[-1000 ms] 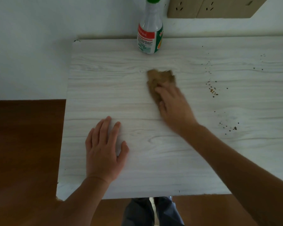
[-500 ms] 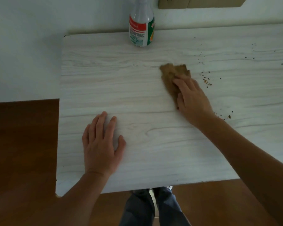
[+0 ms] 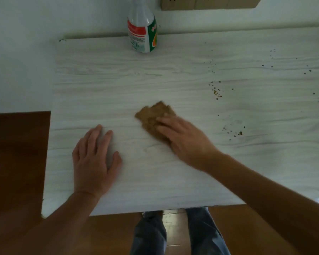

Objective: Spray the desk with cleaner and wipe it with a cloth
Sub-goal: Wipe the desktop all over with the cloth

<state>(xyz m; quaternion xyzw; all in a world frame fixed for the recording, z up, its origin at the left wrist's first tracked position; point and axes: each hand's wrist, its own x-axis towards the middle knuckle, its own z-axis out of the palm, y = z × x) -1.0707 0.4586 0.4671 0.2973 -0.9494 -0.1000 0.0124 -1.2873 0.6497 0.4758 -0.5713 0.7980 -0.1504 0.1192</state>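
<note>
Cloth (image 3: pixel 153 116), brown and crumpled, lies on the pale wood-grain desk (image 3: pixel 173 74), well in front of the cleaner bottle (image 3: pixel 142 36); the right hand (image 3: pixel 187 139) presses it flat with spread fingers, not clenched. Left of the cloth, the left hand (image 3: pixel 94 163) rests palm-down, grasping nothing

Cloth (image 3: pixel 153 116) mid-desk (image 3: pixel 173 181), bottle (image 3: pixel 142 34) behind at back edge, crumbs (image 3: pixel 216 91) to right.
</note>
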